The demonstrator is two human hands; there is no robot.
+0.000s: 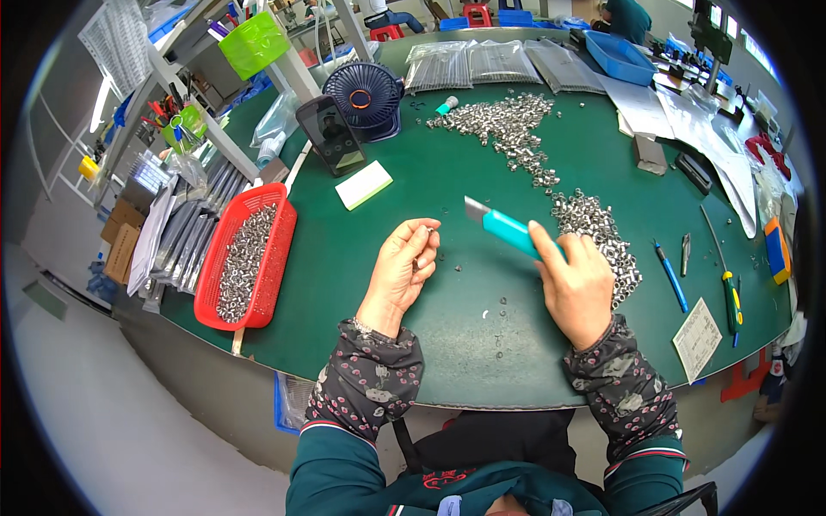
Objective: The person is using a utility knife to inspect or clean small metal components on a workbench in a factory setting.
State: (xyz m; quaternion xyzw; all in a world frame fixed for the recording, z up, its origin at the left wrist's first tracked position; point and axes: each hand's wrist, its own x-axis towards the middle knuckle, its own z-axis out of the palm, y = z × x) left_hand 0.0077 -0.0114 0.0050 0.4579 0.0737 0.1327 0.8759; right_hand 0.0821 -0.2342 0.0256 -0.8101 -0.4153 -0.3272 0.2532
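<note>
My right hand [574, 277] is closed round the teal handle of a utility knife [514, 232]. Its flat metal blade points up and left, toward my other hand. My left hand [402, 265] is pinched shut, with a small metal ring [429, 230] at the thumb and fingertip; another small piece shows by the curled fingers. Beside my right hand lies a heap of small silvery metal rings [594, 232], and a second heap [499, 125] spreads farther back. A few loose rings [458, 267] lie on the green table between my hands.
A red basket [290, 232] of metal rings stands at the left. Behind it are a phone [330, 133], a blue fan [363, 96] and a sticky-note pad [363, 184]. At the right lie a blue pen-like tool [671, 277], a screwdriver [731, 301] and a paper card [697, 340].
</note>
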